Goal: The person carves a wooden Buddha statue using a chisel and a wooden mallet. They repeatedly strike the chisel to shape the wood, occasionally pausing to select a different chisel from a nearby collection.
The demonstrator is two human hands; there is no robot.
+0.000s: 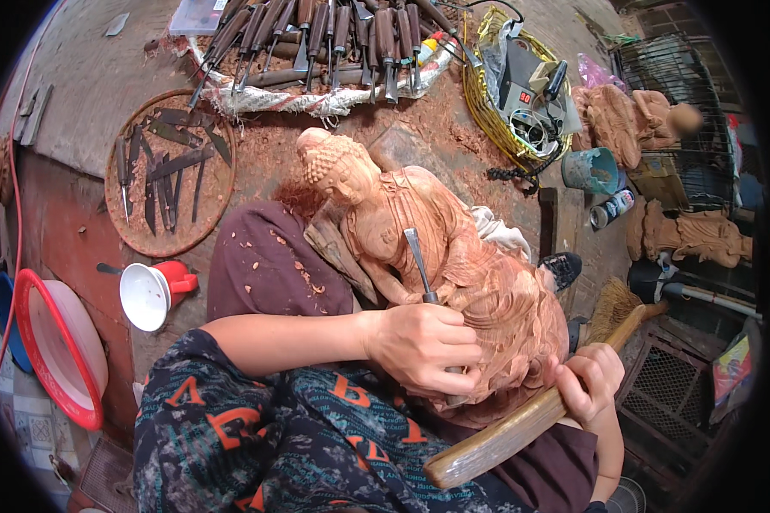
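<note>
A carved reddish wooden Buddha statue (402, 197) leans across my lap, its head toward the far left and its rough lower part close to me. My left hand (423, 349) is closed around the handle of a chisel (417, 256). The metal blade points away from me, over the statue's front; I cannot tell whether its edge touches the wood. In my right hand (592, 380) is a long, flat-sided wooden mallet (505, 440), gripped partway along. It slants beside the statue's base, its thick end low and toward my body.
Many chisels (342, 34) lie on a white sack at the back. A round tray (171, 244) holds blades. Left are a white-and-red cup (144, 297) and red-rimmed basin (94, 402). Right are a yellow basket (479, 94), a teal bucket (582, 169), a broom (614, 309) and other carvings (689, 235).
</note>
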